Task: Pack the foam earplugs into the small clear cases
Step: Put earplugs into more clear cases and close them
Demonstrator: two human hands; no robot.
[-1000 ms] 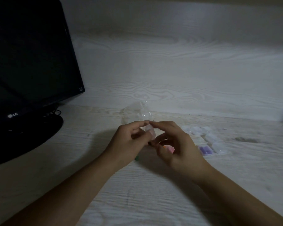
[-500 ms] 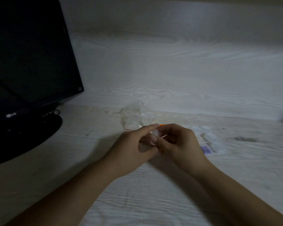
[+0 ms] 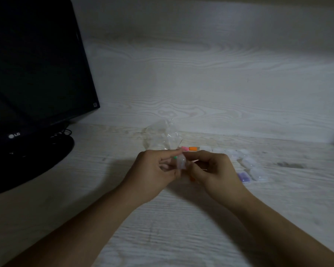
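Note:
My left hand (image 3: 154, 174) and my right hand (image 3: 214, 172) meet over the middle of the desk, both pinching one small clear case (image 3: 181, 161) held upright between the fingertips. A bit of green earplug (image 3: 175, 157) shows beside the case. Just beyond the fingers lie a pink earplug (image 3: 185, 148) and an orange earplug (image 3: 192, 148). Another orange bit (image 3: 191, 178) peeks out under my right hand. To the right sit several clear cases (image 3: 248, 162), one with purple earplugs (image 3: 243, 177) inside.
A crumpled clear plastic bag (image 3: 161, 137) lies behind my hands. A black monitor (image 3: 33, 74) on a round base (image 3: 46, 157) fills the left side, with cables at its foot. The pale wood-grain desk (image 3: 181, 228) meets a wall of the same finish.
My hands have parted a little and the clear case now stands more exposed between the fingertips. The pink and orange earplugs behind my fingers have come into view.

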